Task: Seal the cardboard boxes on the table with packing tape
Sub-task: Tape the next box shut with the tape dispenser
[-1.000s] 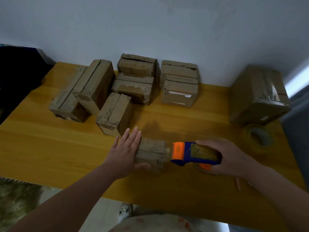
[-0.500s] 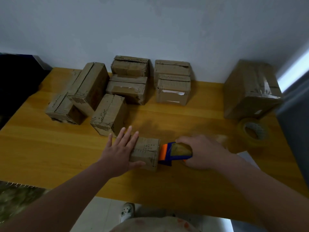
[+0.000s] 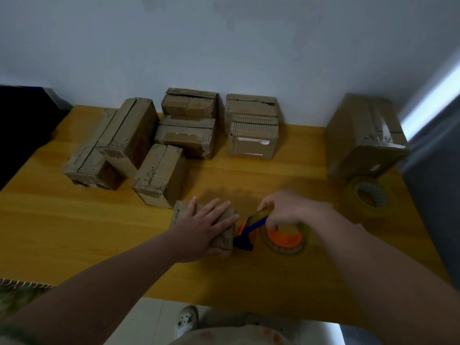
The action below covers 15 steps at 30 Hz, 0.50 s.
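Observation:
A small cardboard box point(image 3: 225, 241) lies near the front of the yellow wooden table point(image 3: 74, 232). My left hand point(image 3: 201, 226) lies flat on top of it with straight, spread fingers. My right hand point(image 3: 290, 211) grips a blue and orange tape dispenser point(image 3: 251, 227) whose front end touches the box's right side. The dispenser's orange tape hub point(image 3: 285, 239) sits low by the table, tilted, under my right hand.
Several more cardboard boxes point(image 3: 159, 178) stand in a cluster toward the wall at the back left and centre. A larger taped box point(image 3: 363, 138) sits at the back right, with a loose roll of tape point(image 3: 371, 199) in front of it.
My left hand slid right across the box top and now covers more of it. My right hand tipped the dispenser downward at the box's right side, so its orange hub shows.

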Each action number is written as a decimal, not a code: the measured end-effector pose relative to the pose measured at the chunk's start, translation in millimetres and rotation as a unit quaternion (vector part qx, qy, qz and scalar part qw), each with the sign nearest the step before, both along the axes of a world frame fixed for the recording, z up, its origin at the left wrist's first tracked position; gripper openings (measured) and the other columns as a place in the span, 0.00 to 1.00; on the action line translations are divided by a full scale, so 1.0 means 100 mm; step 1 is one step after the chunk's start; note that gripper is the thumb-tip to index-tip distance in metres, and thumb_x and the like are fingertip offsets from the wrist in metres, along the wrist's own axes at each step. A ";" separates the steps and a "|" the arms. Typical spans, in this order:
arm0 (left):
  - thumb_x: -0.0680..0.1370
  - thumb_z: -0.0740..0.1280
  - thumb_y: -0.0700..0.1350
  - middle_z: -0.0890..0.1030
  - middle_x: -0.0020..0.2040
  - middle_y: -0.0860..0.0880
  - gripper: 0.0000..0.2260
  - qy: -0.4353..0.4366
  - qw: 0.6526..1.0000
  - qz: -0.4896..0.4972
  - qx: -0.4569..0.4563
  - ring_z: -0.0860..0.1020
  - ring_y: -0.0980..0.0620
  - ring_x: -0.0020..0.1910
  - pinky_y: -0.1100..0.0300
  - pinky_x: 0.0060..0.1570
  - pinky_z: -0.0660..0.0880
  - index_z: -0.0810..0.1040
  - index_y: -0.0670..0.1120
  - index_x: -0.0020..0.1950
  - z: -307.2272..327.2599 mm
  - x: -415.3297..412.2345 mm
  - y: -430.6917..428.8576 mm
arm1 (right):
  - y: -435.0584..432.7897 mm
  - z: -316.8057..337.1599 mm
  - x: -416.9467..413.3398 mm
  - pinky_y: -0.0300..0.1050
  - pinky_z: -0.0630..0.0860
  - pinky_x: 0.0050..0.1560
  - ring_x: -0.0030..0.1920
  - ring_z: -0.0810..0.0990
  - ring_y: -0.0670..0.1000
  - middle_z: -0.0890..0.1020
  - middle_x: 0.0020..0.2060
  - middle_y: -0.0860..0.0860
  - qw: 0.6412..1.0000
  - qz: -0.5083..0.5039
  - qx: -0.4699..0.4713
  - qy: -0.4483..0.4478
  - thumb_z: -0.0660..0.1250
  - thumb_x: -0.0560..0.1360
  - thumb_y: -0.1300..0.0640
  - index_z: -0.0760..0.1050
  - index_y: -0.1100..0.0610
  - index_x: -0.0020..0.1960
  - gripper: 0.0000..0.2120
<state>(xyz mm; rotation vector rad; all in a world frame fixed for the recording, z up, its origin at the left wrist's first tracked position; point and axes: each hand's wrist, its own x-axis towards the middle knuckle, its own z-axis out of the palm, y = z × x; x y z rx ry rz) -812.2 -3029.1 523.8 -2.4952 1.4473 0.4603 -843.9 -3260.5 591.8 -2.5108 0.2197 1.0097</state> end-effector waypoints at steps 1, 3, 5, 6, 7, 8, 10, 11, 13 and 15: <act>0.69 0.39 0.73 0.30 0.73 0.51 0.37 -0.011 1.000 0.000 -0.008 0.32 0.49 0.72 0.38 0.66 0.31 0.32 0.60 0.74 0.00 -0.02 -0.02 | 0.02 -0.05 -0.04 0.43 0.78 0.45 0.43 0.73 0.45 0.71 0.56 0.47 1.000 -0.005 -0.003 0.008 0.72 0.69 0.58 0.72 0.49 0.66 0.26; 0.73 0.39 0.73 0.45 0.78 0.44 0.38 -0.027 0.999 0.009 -0.015 0.46 0.44 0.76 0.33 0.68 0.44 0.48 0.53 0.78 0.00 -0.10 -0.09 | 0.06 -0.16 -0.13 0.43 0.77 0.42 0.47 0.75 0.48 0.71 0.54 0.48 1.000 -0.015 -0.013 0.008 0.73 0.69 0.55 0.70 0.50 0.68 0.29; 0.75 0.44 0.70 0.64 0.74 0.41 0.36 -0.004 0.999 0.040 -0.001 0.65 0.41 0.72 0.33 0.64 0.61 0.65 0.48 0.73 0.01 -0.18 -0.15 | 0.05 -0.20 -0.22 0.40 0.72 0.35 0.45 0.74 0.48 0.72 0.54 0.48 0.999 -0.042 -0.014 -0.002 0.73 0.69 0.53 0.69 0.49 0.69 0.29; 0.75 0.47 0.69 0.67 0.73 0.41 0.35 -0.007 0.999 0.042 -0.003 0.67 0.41 0.71 0.34 0.63 0.63 0.67 0.48 0.72 0.02 -0.21 -0.18 | 0.02 -0.18 -0.26 0.38 0.69 0.33 0.43 0.74 0.46 0.72 0.53 0.47 0.998 -0.068 -0.010 -0.014 0.73 0.69 0.53 0.70 0.48 0.68 0.28; 0.75 0.47 0.67 0.63 0.75 0.41 0.34 -0.008 0.999 0.034 -0.008 0.64 0.40 0.73 0.34 0.65 0.60 0.65 0.48 0.73 0.02 -0.22 -0.20 | -0.04 -0.15 -0.30 0.38 0.68 0.32 0.41 0.73 0.45 0.73 0.50 0.46 0.995 -0.094 -0.006 -0.034 0.73 0.69 0.52 0.70 0.47 0.67 0.27; 0.77 0.48 0.65 0.54 0.77 0.41 0.32 -0.017 0.999 0.023 -0.028 0.55 0.41 0.76 0.35 0.68 0.53 0.59 0.49 0.76 0.02 -0.22 -0.20 | -0.10 -0.13 -0.33 0.39 0.67 0.32 0.40 0.73 0.44 0.73 0.48 0.46 0.991 -0.119 -0.006 -0.062 0.73 0.68 0.52 0.71 0.46 0.66 0.27; 0.80 0.49 0.62 0.34 0.75 0.45 0.30 -0.017 0.999 -0.005 -0.049 0.35 0.46 0.74 0.40 0.70 0.36 0.46 0.52 0.79 0.00 -0.22 -0.17 | -0.22 -0.10 -0.40 0.38 0.69 0.34 0.42 0.74 0.47 0.75 0.47 0.46 0.979 -0.164 -0.011 -0.125 0.74 0.68 0.51 0.71 0.46 0.66 0.28; 0.81 0.51 0.60 0.30 0.73 0.47 0.29 0.002 0.999 -0.016 -0.050 0.31 0.48 0.72 0.43 0.69 0.32 0.44 0.53 0.79 0.02 -0.21 -0.15 | -0.27 -0.09 -0.44 0.39 0.69 0.35 0.44 0.75 0.48 0.75 0.48 0.47 0.971 -0.190 -0.008 -0.147 0.74 0.68 0.50 0.70 0.46 0.66 0.28; 0.82 0.53 0.54 0.28 0.72 0.49 0.25 0.029 0.997 -0.046 -0.053 0.29 0.51 0.71 0.47 0.69 0.29 0.51 0.53 0.78 0.05 -0.22 -0.10 | -0.32 -0.09 -0.49 0.41 0.71 0.39 0.47 0.76 0.50 0.76 0.49 0.48 0.954 -0.245 0.021 -0.173 0.74 0.68 0.51 0.70 0.48 0.67 0.29; 0.82 0.56 0.49 0.29 0.73 0.52 0.23 0.068 0.993 -0.074 -0.060 0.30 0.54 0.72 0.52 0.67 0.25 0.58 0.53 0.77 0.07 -0.21 -0.04 | -0.34 -0.09 -0.53 0.42 0.72 0.41 0.50 0.76 0.50 0.76 0.51 0.48 0.940 -0.277 0.051 -0.195 0.75 0.67 0.52 0.70 0.49 0.67 0.30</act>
